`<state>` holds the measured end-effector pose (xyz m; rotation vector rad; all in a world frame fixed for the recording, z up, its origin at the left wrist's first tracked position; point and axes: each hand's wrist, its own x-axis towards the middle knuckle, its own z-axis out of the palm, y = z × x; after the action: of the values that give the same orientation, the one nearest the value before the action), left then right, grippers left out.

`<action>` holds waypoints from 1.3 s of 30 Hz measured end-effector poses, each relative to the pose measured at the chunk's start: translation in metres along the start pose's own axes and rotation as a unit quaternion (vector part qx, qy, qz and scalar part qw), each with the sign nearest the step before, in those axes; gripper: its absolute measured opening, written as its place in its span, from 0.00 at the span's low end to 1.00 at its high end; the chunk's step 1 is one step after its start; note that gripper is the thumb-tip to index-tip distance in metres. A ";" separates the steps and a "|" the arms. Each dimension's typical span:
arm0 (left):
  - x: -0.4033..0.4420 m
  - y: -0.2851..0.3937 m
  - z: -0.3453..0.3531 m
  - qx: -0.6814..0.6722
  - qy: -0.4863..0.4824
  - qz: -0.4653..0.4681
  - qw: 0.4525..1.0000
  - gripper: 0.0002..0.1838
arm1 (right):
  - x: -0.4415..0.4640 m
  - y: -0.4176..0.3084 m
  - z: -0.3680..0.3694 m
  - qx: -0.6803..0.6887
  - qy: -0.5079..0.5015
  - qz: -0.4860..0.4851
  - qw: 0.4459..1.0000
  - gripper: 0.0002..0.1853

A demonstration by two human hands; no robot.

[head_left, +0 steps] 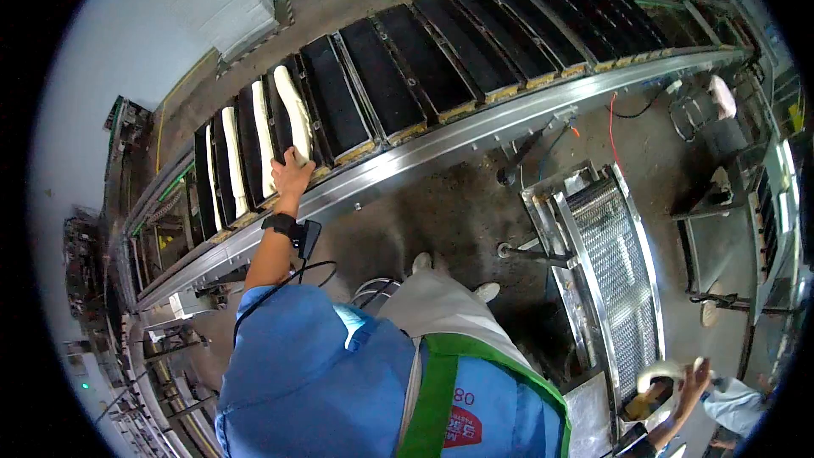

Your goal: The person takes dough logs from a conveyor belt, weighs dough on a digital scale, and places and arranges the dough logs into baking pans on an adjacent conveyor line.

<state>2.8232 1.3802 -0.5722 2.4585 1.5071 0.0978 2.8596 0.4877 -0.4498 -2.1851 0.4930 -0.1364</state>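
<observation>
My left hand reaches to the near end of a black tray, fingers apart. Its fingertips touch the near end of a long white dough strip. The thumb lies close to the neighbouring dough strip. Further left, two more strips, a dough strip and a thinner one, lie lengthwise in their trays. At the lower right, my right hand is seen edge-on, apparently closed around a curved white dough strip; its grip is small and partly hidden.
Black trays continue rightward along a curved conveyor with a metal rail. A mesh belt stands on the right. Beside my right hand is another person's light-blue sleeve. A red cable hangs behind the mesh belt.
</observation>
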 end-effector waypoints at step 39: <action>0.078 -0.025 -0.068 0.334 -0.159 0.374 0.851 0.10 | -0.030 -0.219 0.394 -0.065 -0.546 -0.203 0.810 0.21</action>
<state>2.8248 1.4722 -0.5188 3.2351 0.3882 -0.7764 3.0036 0.9102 -0.5199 -2.0543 -0.6380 0.9119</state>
